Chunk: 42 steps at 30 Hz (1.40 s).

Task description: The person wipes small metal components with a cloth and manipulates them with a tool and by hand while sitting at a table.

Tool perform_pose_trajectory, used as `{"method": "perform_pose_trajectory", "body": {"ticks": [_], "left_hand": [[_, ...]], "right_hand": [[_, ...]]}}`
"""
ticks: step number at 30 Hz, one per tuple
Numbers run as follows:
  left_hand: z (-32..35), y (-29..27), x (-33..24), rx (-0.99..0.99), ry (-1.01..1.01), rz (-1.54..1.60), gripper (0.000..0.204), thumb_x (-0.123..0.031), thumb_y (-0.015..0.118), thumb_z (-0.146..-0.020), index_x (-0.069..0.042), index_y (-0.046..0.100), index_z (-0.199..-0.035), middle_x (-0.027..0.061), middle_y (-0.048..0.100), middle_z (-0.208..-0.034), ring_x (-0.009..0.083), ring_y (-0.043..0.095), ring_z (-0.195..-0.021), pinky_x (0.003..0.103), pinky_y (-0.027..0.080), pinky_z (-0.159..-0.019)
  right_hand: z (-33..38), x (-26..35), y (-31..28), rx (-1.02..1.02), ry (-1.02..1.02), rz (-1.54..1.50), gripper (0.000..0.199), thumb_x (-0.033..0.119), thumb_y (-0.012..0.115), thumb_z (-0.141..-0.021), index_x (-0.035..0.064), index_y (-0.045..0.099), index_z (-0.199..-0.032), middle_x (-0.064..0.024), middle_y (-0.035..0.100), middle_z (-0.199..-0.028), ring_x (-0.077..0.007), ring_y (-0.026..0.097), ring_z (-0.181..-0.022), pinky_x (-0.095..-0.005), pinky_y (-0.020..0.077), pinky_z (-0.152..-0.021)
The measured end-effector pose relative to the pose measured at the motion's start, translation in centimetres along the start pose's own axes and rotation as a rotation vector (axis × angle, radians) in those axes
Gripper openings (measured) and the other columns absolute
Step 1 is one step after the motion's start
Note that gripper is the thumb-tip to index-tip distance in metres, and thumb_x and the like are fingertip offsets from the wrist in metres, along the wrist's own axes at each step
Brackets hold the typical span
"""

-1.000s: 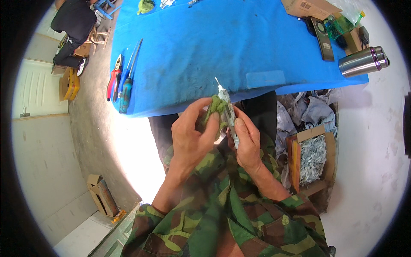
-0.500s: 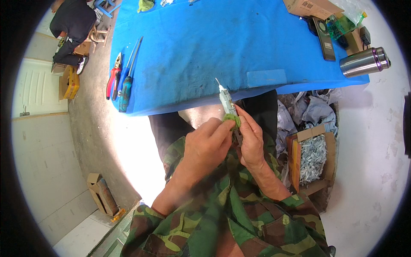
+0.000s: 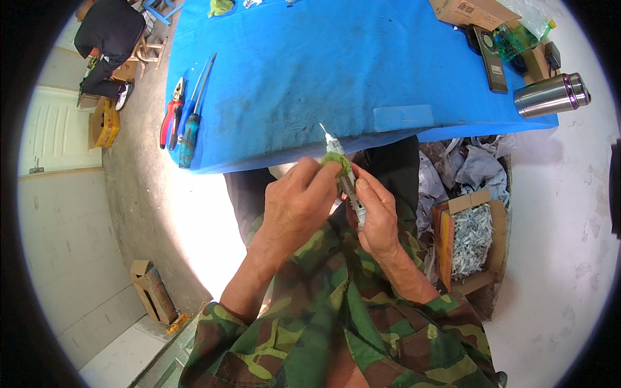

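My right hand (image 3: 378,216) is closed round a slender white and grey tool-like piece (image 3: 351,189) with a thin pointed tip. I cannot make out its exact kind. It is tilted, its tip pointing up and left toward the near edge of the blue-covered table (image 3: 291,84). My left hand (image 3: 294,197) pinches a small green cloth (image 3: 335,159) and presses it against the piece, just below the tapered end. Fingers hide part of the piece.
Pliers (image 3: 172,116) and two screwdrivers (image 3: 188,139) lie at the table's left. On its right are a phone (image 3: 490,59), a steel flask (image 3: 550,95) and a cardboard box (image 3: 472,11). A box of shreds (image 3: 472,239) stands below right. Another person (image 3: 113,39) sits far left.
My left hand has moved the green cloth up along the piece toward its tip. The piece has shifted slightly left, and its lower end now shows by my right hand.
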<state>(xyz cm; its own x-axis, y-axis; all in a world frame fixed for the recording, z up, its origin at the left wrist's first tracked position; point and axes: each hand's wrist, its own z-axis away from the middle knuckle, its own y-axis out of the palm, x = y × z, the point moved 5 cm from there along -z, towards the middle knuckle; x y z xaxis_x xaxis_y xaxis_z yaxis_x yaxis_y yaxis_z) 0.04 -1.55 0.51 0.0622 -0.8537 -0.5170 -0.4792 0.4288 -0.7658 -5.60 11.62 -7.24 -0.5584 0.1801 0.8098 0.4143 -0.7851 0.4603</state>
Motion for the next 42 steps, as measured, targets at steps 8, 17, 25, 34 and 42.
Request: {"method": "perform_pose_trajectory", "body": {"ticks": [8,17,25,34,42], "left_hand": [[1.7,1.0,-1.9,0.111,0.072,0.021,0.032,-0.003,0.073,-0.080,-0.009,0.069,-0.112,0.0051,0.055,-0.083,0.0228,0.064,-0.068,0.036,0.051,-0.054],[0.0,0.0,0.4,-0.002,-0.009,-0.036,0.029,0.002,0.075,-0.082,-0.007,0.072,-0.109,0.0082,0.065,-0.091,0.0270,0.068,-0.074,0.037,0.056,-0.061],[1.7,1.0,-1.4,0.087,0.042,0.046,0.033,0.003,0.075,-0.079,-0.008,0.072,-0.110,0.0071,0.062,-0.087,0.0258,0.066,-0.070,0.038,0.054,-0.058],[0.1,0.4,0.3,-0.005,-0.008,-0.041,0.029,0.003,0.075,-0.081,-0.007,0.072,-0.109,0.0082,0.064,-0.090,0.0278,0.068,-0.073,0.038,0.055,-0.062],[0.4,0.2,0.5,0.013,-0.035,0.018,0.028,0.002,0.074,-0.083,-0.006,0.072,-0.109,0.0103,0.065,-0.091,0.0294,0.068,-0.074,0.039,0.055,-0.063]], "right_hand": [[-0.7,-0.5,-0.7,0.011,-0.030,-0.072,0.045,0.024,0.046,-0.113,-0.0036,0.054,-0.148,-0.0077,0.068,-0.128,-0.0110,0.066,-0.106,-0.0245,0.0548,-0.086],[0.0,0.8,0.6,0.037,0.017,-0.024,0.043,0.015,0.044,-0.112,-0.0088,0.054,-0.147,-0.0124,0.063,-0.136,-0.0160,0.059,-0.119,-0.0294,0.0452,-0.102],[-0.8,0.3,0.1,-0.027,-0.015,-0.035,0.043,0.023,0.046,-0.112,-0.0012,0.057,-0.146,-0.0052,0.070,-0.112,-0.0061,0.062,-0.081,-0.0204,0.0482,-0.063],[-0.2,0.5,0.0,0.015,0.011,0.037,0.042,0.018,0.046,-0.112,-0.0053,0.057,-0.145,-0.0087,0.066,-0.119,-0.0116,0.058,-0.099,-0.0265,0.0443,-0.086],[-0.2,0.0,-0.4,0.045,-0.010,0.073,0.042,0.023,0.048,-0.112,-0.0023,0.058,-0.145,-0.0039,0.068,-0.103,-0.0052,0.054,-0.072,-0.0215,0.0413,-0.060]]}}
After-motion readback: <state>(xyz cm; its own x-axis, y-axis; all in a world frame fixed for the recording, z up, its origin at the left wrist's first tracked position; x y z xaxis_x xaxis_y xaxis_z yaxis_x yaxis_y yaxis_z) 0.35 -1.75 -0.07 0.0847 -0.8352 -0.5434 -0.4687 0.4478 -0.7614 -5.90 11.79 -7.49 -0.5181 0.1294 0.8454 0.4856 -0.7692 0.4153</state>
